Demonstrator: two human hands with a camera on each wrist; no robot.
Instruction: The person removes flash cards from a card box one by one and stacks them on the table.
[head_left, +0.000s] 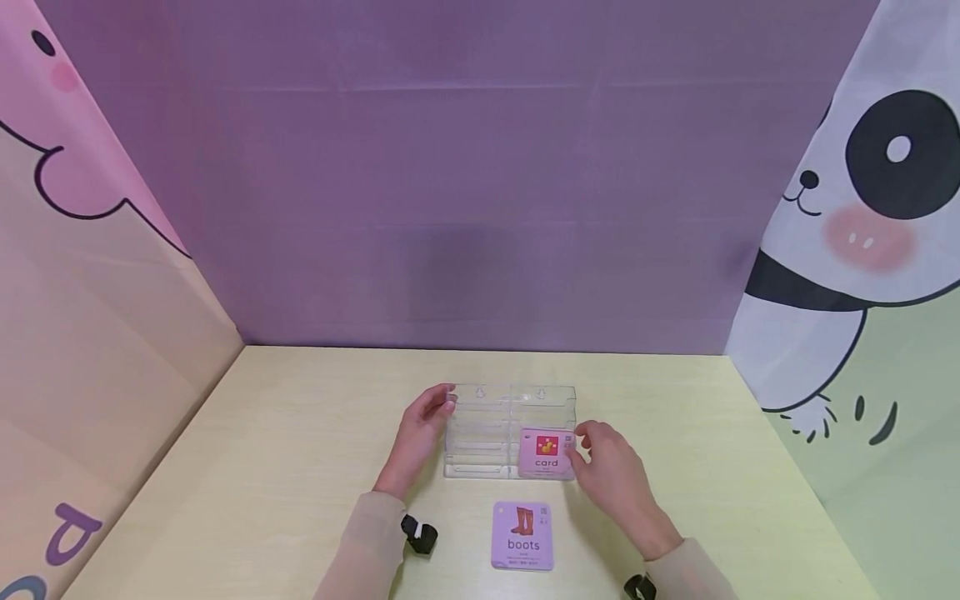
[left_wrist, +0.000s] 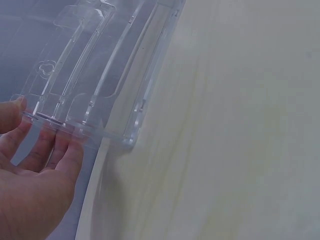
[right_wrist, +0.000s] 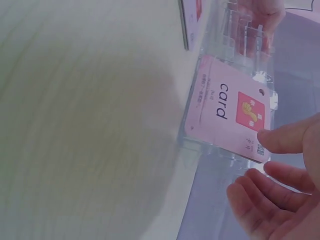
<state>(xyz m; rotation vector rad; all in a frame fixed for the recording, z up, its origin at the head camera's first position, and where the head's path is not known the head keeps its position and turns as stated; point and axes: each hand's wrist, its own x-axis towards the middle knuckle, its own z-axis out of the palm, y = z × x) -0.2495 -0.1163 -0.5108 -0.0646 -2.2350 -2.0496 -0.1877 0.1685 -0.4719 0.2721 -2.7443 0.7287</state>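
Observation:
A clear plastic card rack (head_left: 480, 433) with tiered slots stands tilted on the table. My left hand (head_left: 423, 429) grips its upper left edge, thumb (left_wrist: 12, 112) on one side and fingers curled under the other. In the rack's lower right slot sits a pink stack of cards (right_wrist: 225, 102), the front one reading "card" with a thumbs-up picture. My right hand (head_left: 611, 471) pinches the corner of this stack, thumb over its face and index finger at its edge; the other fingers are loosely bent beside the rack.
A purple stack of cards (head_left: 522, 536) with a boots picture lies on the pale wooden table (head_left: 300, 433), just in front of the rack. A purple cloth wall (head_left: 480, 167) closes off the back, with printed cloth panels on both sides.

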